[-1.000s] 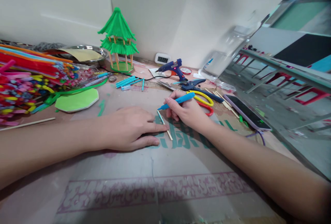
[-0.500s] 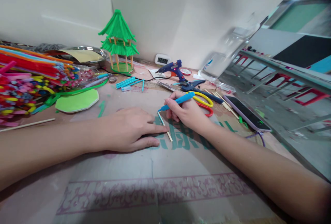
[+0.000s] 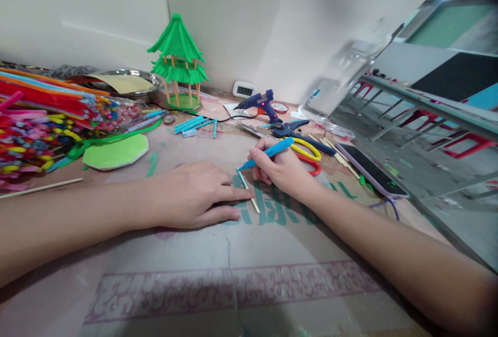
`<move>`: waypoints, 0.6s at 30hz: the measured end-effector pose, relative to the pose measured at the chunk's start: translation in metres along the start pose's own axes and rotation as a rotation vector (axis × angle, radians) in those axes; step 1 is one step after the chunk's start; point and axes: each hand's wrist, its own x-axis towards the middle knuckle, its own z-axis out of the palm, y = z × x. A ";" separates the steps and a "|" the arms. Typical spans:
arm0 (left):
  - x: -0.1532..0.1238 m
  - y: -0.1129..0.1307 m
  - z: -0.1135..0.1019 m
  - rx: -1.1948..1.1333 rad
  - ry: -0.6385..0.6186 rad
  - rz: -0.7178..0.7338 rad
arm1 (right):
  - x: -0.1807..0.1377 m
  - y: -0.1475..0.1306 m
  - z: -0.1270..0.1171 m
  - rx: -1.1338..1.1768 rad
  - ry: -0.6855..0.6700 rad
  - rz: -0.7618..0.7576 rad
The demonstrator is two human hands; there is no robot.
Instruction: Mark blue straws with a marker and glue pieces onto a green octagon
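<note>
A short thin wooden stick (image 3: 254,204) lies on the covered tabletop, its far part coloured blue and its near end bare. My left hand (image 3: 198,192) rests flat, palm down, with the index fingertip pressing on the stick and the thumb held apart. In my right hand (image 3: 274,166) is a blue marker (image 3: 272,152), gripped like a pen, its tip at the far end of the stick. Several blue-coloured sticks (image 3: 190,123) lie further back, close to a small pale blue cap-like piece (image 3: 190,133).
Behind stand a green-roofed model pavilion (image 3: 178,67), a digital timer (image 3: 244,89) and a blue glue gun (image 3: 260,102). Scissors (image 3: 311,150), blue pliers (image 3: 290,128) and a phone (image 3: 371,171) lie to the right. Pipe cleaners (image 3: 50,119) and a green octagonal board (image 3: 115,152) are left.
The marker and my right hand have shifted very slightly, the tip staying at the stick's far end. My left hand and the stick stay in place.
</note>
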 end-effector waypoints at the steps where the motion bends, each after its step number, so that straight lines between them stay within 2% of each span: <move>1: 0.000 0.000 0.000 -0.002 -0.004 -0.003 | 0.000 0.000 0.000 -0.002 -0.001 0.000; 7: 0.001 0.001 -0.002 -0.022 -0.010 0.002 | -0.001 -0.002 -0.003 -0.003 -0.051 0.056; 14: 0.000 0.000 -0.001 -0.010 0.000 -0.001 | -0.001 0.001 0.000 0.010 0.001 0.014; 18: 0.000 0.000 -0.001 -0.017 -0.020 -0.008 | -0.001 -0.001 -0.002 0.001 -0.031 0.025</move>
